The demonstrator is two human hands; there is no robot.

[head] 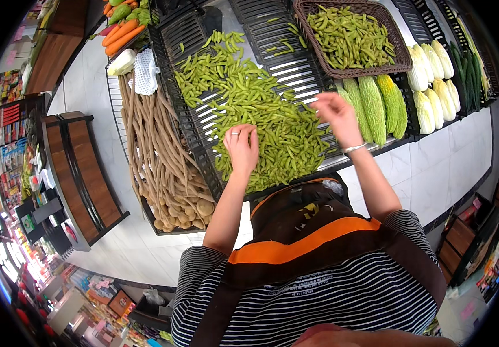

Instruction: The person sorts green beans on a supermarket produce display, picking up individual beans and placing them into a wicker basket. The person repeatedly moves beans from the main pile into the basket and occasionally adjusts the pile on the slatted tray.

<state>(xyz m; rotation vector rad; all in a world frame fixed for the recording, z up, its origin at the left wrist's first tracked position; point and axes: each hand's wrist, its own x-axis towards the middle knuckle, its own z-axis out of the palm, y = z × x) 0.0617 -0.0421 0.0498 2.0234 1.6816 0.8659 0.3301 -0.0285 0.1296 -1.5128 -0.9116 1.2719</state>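
Observation:
A large heap of green soybean pods (271,126) spreads over a black slatted display rack (301,76) before me. At the heap's left side, my left hand (241,146) is down among the pods with its fingers bent; a ring is on one finger. Whether it grips any pods is hidden. My right hand (339,118), slightly blurred, hovers by the heap's right edge, next to the bitter melons (372,106). Its fingers are curled, and I cannot tell if anything is between them. Beyond it, a brown woven basket (329,73) holds more soybean pods (349,37).
Long Chinese yams (158,134) and potatoes (189,212) lie left of the rack, carrots (123,37) farther back. Right of the bitter melons stand small napa cabbages (427,104) and cucumbers (468,78). A wood-panelled counter (80,173) is at far left.

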